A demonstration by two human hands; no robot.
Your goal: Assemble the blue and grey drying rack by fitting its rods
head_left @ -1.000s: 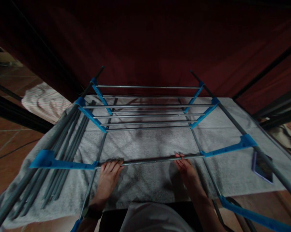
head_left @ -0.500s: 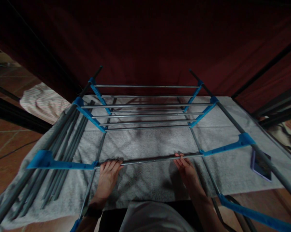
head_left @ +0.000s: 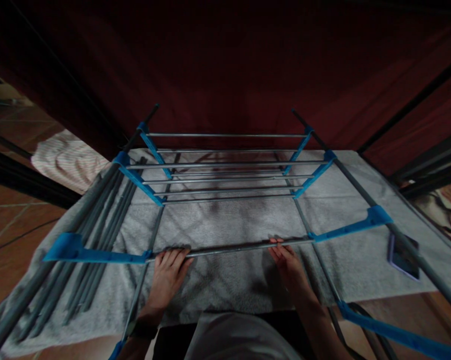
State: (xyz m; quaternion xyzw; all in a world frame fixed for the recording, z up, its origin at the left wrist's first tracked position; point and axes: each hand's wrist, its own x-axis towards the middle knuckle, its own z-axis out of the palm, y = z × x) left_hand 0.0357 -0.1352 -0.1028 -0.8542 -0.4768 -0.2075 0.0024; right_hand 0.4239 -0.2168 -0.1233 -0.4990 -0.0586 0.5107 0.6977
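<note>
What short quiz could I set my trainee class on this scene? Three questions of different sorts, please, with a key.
1. True or false: the left hand and the right hand touch the same rod.
2. Seen from the wearer's place, on which part of the blanket does the phone lie? A: left. B: middle. C: right.
3. Fill the gap: the bracket at the rod's right end is coloured ____.

Key: 1. True. 2. C. 3. Blue.

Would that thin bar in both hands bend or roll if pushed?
The bar probably resists bending: it runs straight from left hand to right hand. It likely won't roll away: both ends meet blue brackets. Its faint sheen suggests slight slipperiness.
</note>
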